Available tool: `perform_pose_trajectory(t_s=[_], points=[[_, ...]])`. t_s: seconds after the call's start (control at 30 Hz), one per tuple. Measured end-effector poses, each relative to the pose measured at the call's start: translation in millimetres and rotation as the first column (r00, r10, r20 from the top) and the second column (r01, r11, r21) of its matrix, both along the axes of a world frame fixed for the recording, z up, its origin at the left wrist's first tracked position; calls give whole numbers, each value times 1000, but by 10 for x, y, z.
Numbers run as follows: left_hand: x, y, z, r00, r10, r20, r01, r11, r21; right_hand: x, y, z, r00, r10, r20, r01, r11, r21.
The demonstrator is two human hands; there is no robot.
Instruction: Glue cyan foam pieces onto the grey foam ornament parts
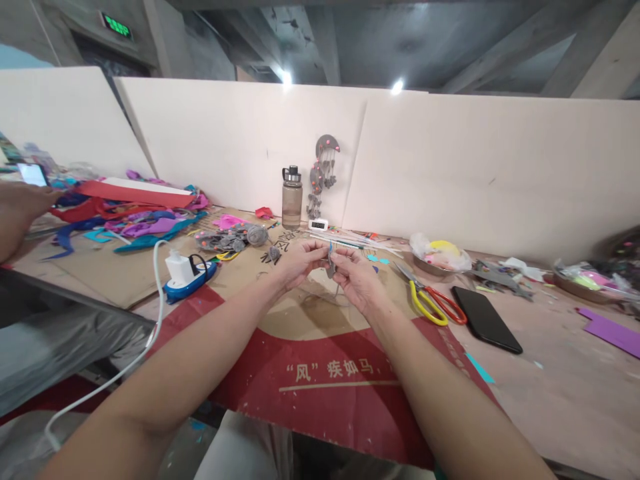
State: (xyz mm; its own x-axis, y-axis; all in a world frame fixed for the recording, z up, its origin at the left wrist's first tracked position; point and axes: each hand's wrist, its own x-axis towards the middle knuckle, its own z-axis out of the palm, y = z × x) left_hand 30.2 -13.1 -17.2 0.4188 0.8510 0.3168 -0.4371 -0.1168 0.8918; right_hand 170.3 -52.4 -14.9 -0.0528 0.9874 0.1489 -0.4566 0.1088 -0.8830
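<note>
My left hand [303, 261] and my right hand [357, 275] meet above the middle of the cardboard, fingertips pinched together. Between them is a small grey piece [331, 269], apparently felt, with a bit of blue at its top; its exact shape is too small to tell. A thin cord or wire hangs below the hands. Left of my left hand lies a small grey ball [273, 253], and beyond it a heap of grey felt pieces [231, 237] with pink dots. To the right of my right hand lie scissors [425, 293] with yellow and red handles.
A black phone [486, 319] lies beside the scissors. A water bottle [292, 203] and a small digital clock [318, 225] stand near the white partition. A blue power strip [190, 281] with a white cable sits left. Another person's hand [23, 203] is at far left, near coloured fabric scraps [150, 223].
</note>
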Motion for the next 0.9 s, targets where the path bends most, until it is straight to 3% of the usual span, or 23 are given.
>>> perform_pose_trajectory(t_s=[0.13, 0.27, 0.4, 0.6, 0.8, 0.9], points=[[19, -33, 24, 1000, -17, -8, 17, 1000, 10, -14, 20, -23, 991, -131, -9, 131, 991, -2], [55, -10, -34, 996, 15, -83, -8, 997, 80, -7, 44, -36, 983, -184, -5, 184, 983, -5], [76, 14, -86, 985, 100, -139, -89, 993, 79, -7, 53, -55, 978, -209, 10, 208, 978, 19], [46, -29, -47, 940, 254, -230, -241, 967, 85, -28, 53, -85, 966, -252, 58, 250, 967, 51], [62, -34, -59, 981, 95, -167, -107, 992, -65, -12, 85, -140, 946, -289, 146, 279, 956, 89], [71, -26, -64, 991, 79, -108, -91, 990, -111, 0, 114, -166, 944, -290, 160, 276, 955, 105]])
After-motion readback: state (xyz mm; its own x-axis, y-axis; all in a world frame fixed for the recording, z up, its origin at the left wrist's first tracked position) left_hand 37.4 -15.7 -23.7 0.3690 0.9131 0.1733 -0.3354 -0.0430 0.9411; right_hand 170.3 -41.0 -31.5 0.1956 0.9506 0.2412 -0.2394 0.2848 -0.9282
